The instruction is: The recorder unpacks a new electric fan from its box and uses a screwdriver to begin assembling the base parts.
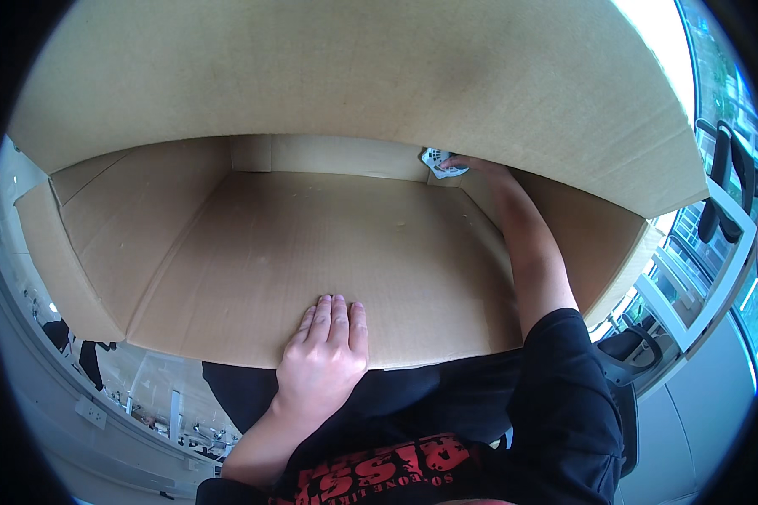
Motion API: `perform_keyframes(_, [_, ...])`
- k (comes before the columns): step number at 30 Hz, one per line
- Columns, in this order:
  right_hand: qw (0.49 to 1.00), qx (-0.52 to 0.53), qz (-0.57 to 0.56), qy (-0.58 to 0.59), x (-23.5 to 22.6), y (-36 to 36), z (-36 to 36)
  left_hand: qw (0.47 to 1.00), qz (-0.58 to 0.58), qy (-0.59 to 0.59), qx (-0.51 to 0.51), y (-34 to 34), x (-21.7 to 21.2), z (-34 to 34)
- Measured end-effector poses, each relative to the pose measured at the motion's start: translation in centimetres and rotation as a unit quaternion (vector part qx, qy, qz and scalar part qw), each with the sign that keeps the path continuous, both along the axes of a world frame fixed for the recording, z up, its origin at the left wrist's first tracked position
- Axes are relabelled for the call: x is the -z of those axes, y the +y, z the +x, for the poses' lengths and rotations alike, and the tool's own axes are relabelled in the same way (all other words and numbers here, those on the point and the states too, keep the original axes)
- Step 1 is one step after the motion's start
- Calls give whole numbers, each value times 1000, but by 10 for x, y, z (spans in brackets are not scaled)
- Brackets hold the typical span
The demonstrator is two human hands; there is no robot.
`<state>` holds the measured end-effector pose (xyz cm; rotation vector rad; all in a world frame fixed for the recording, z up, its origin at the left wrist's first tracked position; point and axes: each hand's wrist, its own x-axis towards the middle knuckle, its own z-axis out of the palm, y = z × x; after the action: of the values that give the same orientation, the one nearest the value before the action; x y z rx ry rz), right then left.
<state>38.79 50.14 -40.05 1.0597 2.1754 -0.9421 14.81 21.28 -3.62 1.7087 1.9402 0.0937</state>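
Note:
A big brown cardboard box (pixel 312 252) lies with its opening toward me. My left hand (pixel 324 353) rests palm down at the near edge of the box's bottom panel, its fingers stretched out and holding nothing. My right arm reaches deep inside along the right wall. At the far right corner my right hand (pixel 463 162) has its fingers closed over a small white packet (pixel 434 157) with dark printed marks. The packet is beside the back wall, and part of it is covered by the fingers. I cannot make out whether it touches the cardboard.
A wide upper panel (pixel 354 76) of the box overhangs the opening and hides the upper inside. A side flap (pixel 55 244) sticks out at the left. Beyond the box on the right are a white frame (pixel 707 286), black chairs (pixel 632 349) and tall windows.

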Motion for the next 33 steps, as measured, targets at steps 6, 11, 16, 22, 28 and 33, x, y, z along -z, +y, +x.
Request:
perform_keyframes(6, [997,-62,27,-32,3,-4,-2,1000,1,2,2,-1,0,-1])
perform_keyframes(11, [997,-64,3,-41,18,-7,-6,1000,-1,1,-1,-2,-3,-1])
perform_keyframes(16, [993,-96,-45,-44,15,-11,-14,1000,-3,-2,1,-5,-1,0])
perform_keyframes(22, [975,-153,-58,-152,-21,-9,-50,1000,2,-1,6,-4,-5,-4])
perform_keyframes(28, [991,59,-117,-9,-91,19,-50,999,33,-41,-6,9,-13,-4])
perform_keyframes(33, [970,131,-159,131,-230,-15,-89,998,59,-32,3,0,-22,-11])
